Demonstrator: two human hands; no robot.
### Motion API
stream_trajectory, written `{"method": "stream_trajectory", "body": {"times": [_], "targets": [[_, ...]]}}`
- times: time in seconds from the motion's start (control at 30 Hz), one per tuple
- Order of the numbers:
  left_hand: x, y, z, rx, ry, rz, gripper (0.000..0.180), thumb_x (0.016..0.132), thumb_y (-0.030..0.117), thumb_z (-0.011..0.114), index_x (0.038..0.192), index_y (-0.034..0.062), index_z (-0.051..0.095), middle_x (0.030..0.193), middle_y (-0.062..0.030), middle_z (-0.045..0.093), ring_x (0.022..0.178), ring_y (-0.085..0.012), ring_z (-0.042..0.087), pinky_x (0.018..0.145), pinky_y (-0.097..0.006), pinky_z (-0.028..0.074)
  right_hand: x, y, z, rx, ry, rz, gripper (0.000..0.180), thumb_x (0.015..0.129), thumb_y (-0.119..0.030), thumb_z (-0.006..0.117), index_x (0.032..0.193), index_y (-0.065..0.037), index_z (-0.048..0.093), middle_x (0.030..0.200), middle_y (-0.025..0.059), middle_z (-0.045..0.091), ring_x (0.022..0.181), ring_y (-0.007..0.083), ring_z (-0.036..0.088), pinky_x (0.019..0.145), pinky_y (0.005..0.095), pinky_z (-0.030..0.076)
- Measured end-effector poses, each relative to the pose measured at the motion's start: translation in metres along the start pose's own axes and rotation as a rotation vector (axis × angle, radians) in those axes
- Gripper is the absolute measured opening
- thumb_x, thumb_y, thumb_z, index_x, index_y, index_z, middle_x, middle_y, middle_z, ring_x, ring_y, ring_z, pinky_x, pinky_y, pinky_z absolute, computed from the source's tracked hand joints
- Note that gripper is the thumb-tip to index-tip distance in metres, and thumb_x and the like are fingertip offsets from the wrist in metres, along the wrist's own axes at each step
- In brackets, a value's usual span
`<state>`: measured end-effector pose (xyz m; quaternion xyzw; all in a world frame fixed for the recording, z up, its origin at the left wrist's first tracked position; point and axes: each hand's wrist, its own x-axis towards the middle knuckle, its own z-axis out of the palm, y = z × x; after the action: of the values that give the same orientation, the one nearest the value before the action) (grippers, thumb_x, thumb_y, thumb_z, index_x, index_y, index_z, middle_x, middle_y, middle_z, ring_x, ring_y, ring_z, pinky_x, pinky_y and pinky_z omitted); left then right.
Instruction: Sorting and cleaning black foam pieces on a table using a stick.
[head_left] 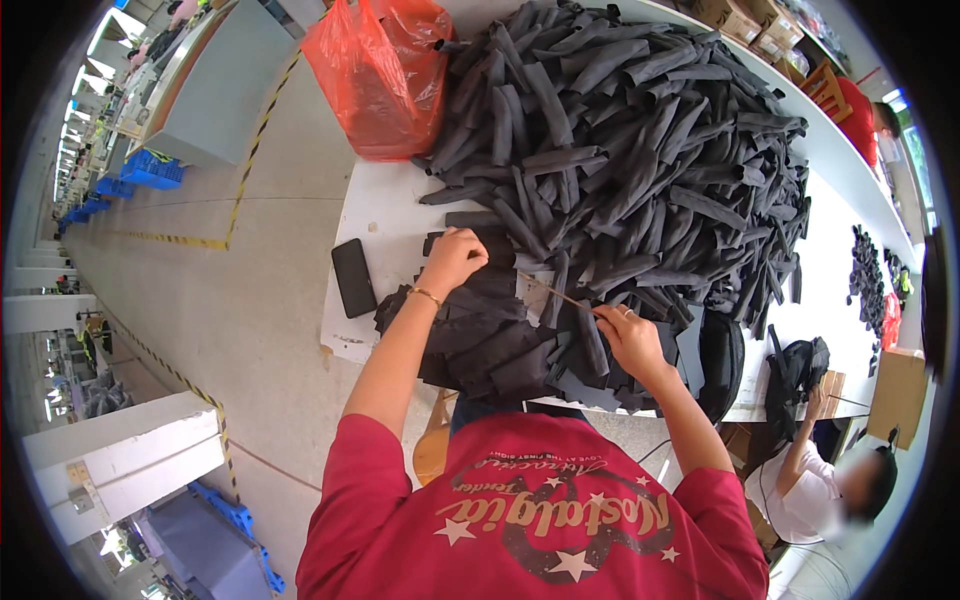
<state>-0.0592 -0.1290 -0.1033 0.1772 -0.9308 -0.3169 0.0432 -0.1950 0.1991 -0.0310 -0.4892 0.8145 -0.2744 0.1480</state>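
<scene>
Black fabric pieces point(500, 340) lie in a flat layered stack at the near edge of the white desk point(385, 215), in front of a large heap of rolled black pieces point(640, 150). Left hand point(452, 258) rests on the stack's far side, its grip closed on the top layer. Right hand point(630, 338) has its grip pinched together on a thin wooden stick point(552, 292), which angles across toward the left hand. A black phone point(353, 277) lies on the desk just left of the stack; an orange plastic bag point(385, 70) stands at the far left corner. Judgement: work would go best with the left hand pinning the layers flat and the stick kept low and steady, clear of the heap.
</scene>
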Motion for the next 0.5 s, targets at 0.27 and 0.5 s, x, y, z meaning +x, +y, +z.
{"method": "stream_trajectory", "body": {"times": [0.27, 0.5], "targets": [[-0.011, 0.032, -0.043, -0.156, 0.027, 0.119, 0.008, 0.071, 0.015, 0.072, 0.078, 0.0095, 0.071, 0.084, -0.0012, 0.066, 0.091, -0.0238, 0.055, 0.085, -0.033, 0.045, 0.008, -0.009, -0.011, -0.025, -0.001, -0.049, 0.018, 0.089, -0.013, 0.059, 0.105, -0.007, 0.062, 0.081, 0.0128, 0.061, 0.071, 0.0331, 0.062, 0.061, 0.0415, 0.050], [-0.019, 0.086, -0.035, -0.213, -0.020, 0.231, 0.008, 0.070, 0.019, 0.072, 0.074, 0.0117, 0.071, 0.087, 0.0001, 0.067, 0.105, -0.0228, 0.055, 0.091, -0.034, 0.043, 0.029, -0.035, 0.019, 0.065, 0.076, -0.090, 0.024, 0.088, -0.014, 0.060, 0.111, -0.008, 0.061, 0.090, 0.0143, 0.065, 0.073, 0.0351, 0.064, 0.062, 0.0421, 0.052]]}}
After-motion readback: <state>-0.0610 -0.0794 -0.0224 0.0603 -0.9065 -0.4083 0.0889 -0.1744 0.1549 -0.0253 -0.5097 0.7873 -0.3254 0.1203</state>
